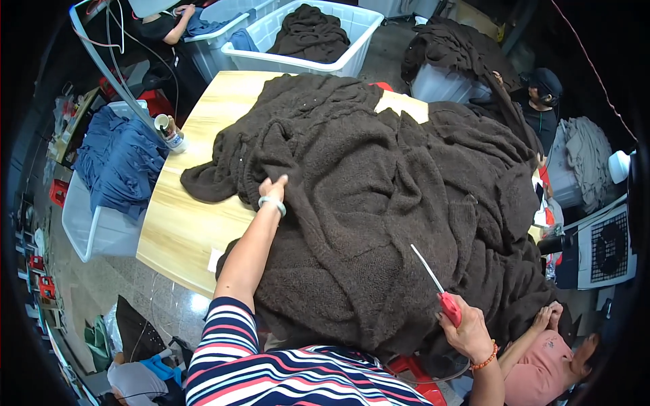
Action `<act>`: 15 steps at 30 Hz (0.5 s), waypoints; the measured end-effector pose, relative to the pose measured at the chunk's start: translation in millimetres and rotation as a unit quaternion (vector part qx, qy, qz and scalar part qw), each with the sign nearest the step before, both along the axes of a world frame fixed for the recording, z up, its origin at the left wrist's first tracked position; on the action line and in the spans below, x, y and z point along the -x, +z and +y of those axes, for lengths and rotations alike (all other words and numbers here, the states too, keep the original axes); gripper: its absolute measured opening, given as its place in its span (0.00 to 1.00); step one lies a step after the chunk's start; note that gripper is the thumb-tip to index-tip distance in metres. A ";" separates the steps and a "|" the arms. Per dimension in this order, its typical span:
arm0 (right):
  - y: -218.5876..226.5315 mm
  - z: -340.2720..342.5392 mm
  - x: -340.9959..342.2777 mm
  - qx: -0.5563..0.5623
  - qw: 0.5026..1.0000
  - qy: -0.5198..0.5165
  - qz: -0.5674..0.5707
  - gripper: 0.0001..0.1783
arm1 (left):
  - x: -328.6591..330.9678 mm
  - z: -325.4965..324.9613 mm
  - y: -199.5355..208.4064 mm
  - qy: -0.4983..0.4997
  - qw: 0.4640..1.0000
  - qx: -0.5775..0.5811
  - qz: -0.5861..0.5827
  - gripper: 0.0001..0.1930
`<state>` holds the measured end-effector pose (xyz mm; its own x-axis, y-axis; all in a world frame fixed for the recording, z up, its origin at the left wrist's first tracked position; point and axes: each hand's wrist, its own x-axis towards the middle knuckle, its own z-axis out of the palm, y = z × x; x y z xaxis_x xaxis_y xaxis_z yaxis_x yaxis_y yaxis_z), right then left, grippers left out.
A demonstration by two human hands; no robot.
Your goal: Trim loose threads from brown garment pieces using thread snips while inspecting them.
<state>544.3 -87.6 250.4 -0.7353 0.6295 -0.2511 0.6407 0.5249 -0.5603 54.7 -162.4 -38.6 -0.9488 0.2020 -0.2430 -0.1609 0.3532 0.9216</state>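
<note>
Head view: two bare hands and a heap of dark brown knit cloth.
The cloth fills the middle of the frame, on a pale wood surface. Left of the middle, the left hand has its fingers pinched on a fold. Lower right, the right hand has its fingers wrapped around a red-handled pointed tool.

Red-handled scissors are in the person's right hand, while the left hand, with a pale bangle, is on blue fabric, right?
Only the colour is wrong: the head view shows the left hand, with its pale bangle, on dark brown knit fabric. The red-handled scissors are in the right hand, as you say.
</note>
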 end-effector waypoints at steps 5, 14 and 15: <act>9.7 2.8 -0.1 -0.001 0.999 -0.045 0.005 0.18 | -26.8 54.2 99.8 -0.005 0.960 -0.105 0.261 0.14; 13.1 35.0 -22.3 -0.021 0.988 -0.126 0.082 0.18 | -219.6 -22.9 218.9 -0.846 0.502 -0.128 0.125 0.07; 12.2 39.9 -21.4 -0.025 0.988 -0.124 0.090 0.19 | -218.2 -23.0 217.6 -0.810 0.560 -0.135 0.106 0.06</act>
